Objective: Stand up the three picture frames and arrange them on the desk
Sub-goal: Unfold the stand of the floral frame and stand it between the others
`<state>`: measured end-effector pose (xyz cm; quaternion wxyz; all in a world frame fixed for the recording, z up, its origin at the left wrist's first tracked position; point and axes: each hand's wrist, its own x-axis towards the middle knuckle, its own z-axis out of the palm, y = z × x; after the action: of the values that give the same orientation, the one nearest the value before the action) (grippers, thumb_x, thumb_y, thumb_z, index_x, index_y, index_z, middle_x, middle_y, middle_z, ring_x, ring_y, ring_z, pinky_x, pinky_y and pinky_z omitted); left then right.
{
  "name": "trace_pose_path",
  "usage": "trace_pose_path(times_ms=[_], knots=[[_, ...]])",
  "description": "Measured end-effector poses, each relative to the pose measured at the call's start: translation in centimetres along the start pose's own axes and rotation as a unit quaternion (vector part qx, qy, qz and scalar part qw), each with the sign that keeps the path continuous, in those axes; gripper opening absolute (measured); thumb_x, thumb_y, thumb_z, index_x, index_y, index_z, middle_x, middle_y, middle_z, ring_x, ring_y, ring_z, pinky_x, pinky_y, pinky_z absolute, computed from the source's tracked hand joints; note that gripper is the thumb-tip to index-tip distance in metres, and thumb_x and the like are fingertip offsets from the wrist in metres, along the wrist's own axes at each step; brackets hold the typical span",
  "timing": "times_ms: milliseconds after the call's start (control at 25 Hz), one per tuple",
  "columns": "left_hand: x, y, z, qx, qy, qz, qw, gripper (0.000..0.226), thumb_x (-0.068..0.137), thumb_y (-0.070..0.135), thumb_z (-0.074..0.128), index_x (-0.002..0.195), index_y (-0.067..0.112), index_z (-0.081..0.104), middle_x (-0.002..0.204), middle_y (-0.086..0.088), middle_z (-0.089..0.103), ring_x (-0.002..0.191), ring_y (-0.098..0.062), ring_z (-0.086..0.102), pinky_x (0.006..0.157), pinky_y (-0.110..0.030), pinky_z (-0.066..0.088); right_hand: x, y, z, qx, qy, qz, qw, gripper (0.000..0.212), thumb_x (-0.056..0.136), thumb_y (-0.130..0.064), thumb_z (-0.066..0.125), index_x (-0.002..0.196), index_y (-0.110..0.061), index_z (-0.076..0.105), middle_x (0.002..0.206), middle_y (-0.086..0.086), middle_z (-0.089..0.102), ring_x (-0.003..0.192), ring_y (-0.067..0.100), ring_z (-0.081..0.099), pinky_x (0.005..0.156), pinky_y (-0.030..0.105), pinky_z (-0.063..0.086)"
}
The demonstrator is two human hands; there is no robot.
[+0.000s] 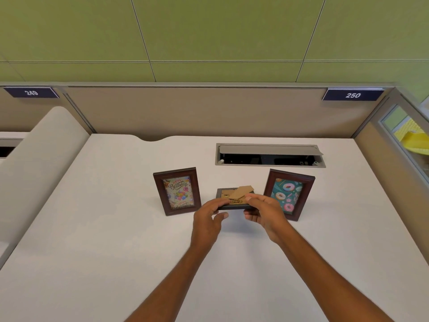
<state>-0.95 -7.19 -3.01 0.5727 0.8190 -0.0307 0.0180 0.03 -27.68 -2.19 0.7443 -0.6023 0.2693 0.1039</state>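
Two dark wood picture frames stand upright on the white desk (116,228): a birthday-card frame (177,191) on the left and a doughnut-picture frame (289,194) on the right. Between them is the third frame (228,196), held face down and roughly level, its back up, with the brown cardboard stand flap (242,192) swung out. My left hand (209,217) grips its near left edge. Its near right edge is in my right hand (264,213). Whether the frame touches the desk is hidden by my hands.
An open cable tray with a grey lid (269,155) is set into the desk behind the frames. Beige partition walls (197,110) close the back and right sides. A rounded divider (41,154) borders the left.
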Motion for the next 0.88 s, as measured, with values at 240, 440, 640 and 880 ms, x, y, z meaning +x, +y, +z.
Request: trace_pose_path(times_ms=[240, 440, 640, 880], knots=[[1.9, 0.0, -1.0, 0.057, 0.035, 0.061, 0.996, 0.042, 0.087, -0.016, 0.071, 0.113, 0.014, 0.085, 0.108, 0.002, 0.082, 0.107, -0.023, 0.072, 0.095, -0.040, 0.063, -0.6, -1.8, -0.8, 0.060, -0.042, 0.047, 0.996, 0.032, 0.098, -0.020, 0.080, 0.120, 0.003, 0.078, 0.093, 0.021, 0.076, 0.072, 0.024, 0.072, 0.068, 0.034, 0.065], [2.9, 0.4, -1.4, 0.014, 0.018, 0.017, 1.000, 0.031, 0.092, -0.005, 0.072, 0.105, 0.020, 0.085, 0.098, 0.017, 0.084, 0.099, -0.003, 0.075, 0.084, -0.013, 0.055, -1.0, -2.9, -1.2, 0.047, -0.079, 0.037, 0.995, 0.042, 0.101, -0.048, 0.073, 0.113, -0.009, 0.084, 0.090, 0.017, 0.078, 0.076, 0.024, 0.074, 0.071, 0.036, 0.065], [3.7, 1.1, -1.9, -0.018, 0.003, -0.008, 1.000, 0.021, 0.097, 0.005, 0.073, 0.106, 0.022, 0.082, 0.091, 0.026, 0.081, 0.088, 0.007, 0.072, 0.073, -0.005, 0.050, -1.3, -4.0, -1.0, -0.008, -0.073, 0.030, 0.997, 0.046, 0.100, -0.060, 0.067, 0.113, -0.016, 0.074, 0.087, 0.014, 0.078, 0.073, 0.023, 0.072, 0.070, 0.036, 0.064], [4.9, 1.6, -2.0, -0.077, -0.001, -0.075, 0.994, 0.021, 0.103, 0.013, 0.068, 0.118, 0.019, 0.081, 0.109, 0.009, 0.084, 0.104, -0.008, 0.077, 0.083, -0.018, 0.060, -0.5, -3.6, -0.6, -0.094, 0.016, -0.014, 0.995, 0.053, 0.102, -0.067, 0.058, 0.084, -0.018, 0.061, 0.067, -0.001, 0.059, 0.063, 0.015, 0.051, 0.072, 0.036, 0.056]])
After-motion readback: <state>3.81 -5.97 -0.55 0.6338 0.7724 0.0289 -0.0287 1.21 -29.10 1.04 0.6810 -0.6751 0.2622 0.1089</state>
